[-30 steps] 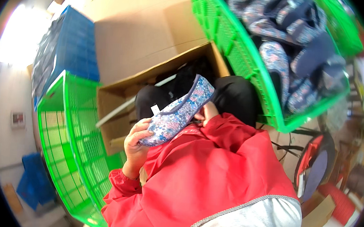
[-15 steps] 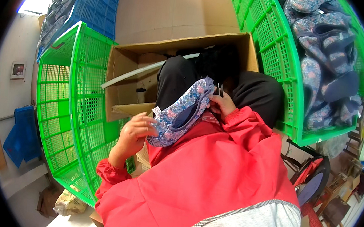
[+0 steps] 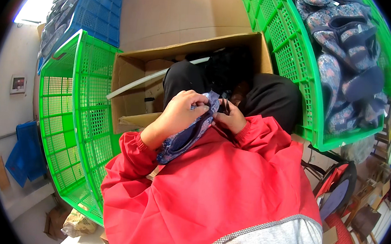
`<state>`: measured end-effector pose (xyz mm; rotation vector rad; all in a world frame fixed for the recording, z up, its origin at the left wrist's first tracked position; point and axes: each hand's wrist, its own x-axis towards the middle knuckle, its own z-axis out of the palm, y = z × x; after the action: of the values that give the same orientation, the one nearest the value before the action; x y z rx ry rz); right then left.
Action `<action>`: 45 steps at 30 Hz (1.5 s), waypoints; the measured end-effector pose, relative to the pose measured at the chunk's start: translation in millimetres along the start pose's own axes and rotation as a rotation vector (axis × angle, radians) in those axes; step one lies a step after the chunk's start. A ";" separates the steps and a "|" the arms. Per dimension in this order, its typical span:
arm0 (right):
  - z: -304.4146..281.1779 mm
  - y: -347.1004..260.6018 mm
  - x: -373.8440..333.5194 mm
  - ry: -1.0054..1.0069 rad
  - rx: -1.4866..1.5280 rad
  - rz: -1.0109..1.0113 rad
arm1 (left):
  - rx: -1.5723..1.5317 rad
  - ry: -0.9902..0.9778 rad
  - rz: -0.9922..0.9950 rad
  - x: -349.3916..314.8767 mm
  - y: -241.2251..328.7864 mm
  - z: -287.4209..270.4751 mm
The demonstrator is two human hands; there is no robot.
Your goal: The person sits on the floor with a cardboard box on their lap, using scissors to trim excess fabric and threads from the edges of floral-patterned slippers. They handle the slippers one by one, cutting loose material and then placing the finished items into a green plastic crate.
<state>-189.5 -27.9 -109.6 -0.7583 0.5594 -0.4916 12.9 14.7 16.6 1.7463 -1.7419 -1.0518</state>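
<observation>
A blue-and-pink floral fabric slipper [image 3: 175, 148] with a dark blue lining lies slantwise over my lap. My left hand [image 3: 183, 112] is closed on its upper end and covers much of its side. Close beside it, the fingers of my right hand [image 3: 232, 118] pinch the edge of that same end. A small dark two-bladed tool, apparently thread snips [image 3: 225, 106], sticks up from my right hand. Its handles are hidden in the palm.
A cardboard box [image 3: 121, 85] with a pale rod [image 3: 158, 77] across it lies beyond my knees. An upright green crate [image 3: 76, 113] is at left, a blue crate [image 3: 99, 13] behind it. The green crate [image 3: 295, 61] at right holds many floral slippers [image 3: 340, 55].
My left hand has moved up and right from beside the slipper's lower end and now grips its upper end next to my right hand. The snips are less visible.
</observation>
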 end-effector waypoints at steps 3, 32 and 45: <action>0.5 1.4 0.5 0.014 -0.070 -0.059 | -0.213 -0.068 -0.159 10.8 3.5 0.2; -28.0 -58.2 -9.2 0.100 -0.443 0.197 | -0.873 -0.120 -0.485 63.9 -47.6 35.7; -10.3 -72.9 -0.9 -0.030 -0.359 0.388 | -1.008 -0.116 -0.505 71.4 -45.2 39.0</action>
<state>-212.1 -78.3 -61.0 -0.9682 0.7573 -0.0178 4.7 -43.2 -55.9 1.4278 -0.5440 -1.8323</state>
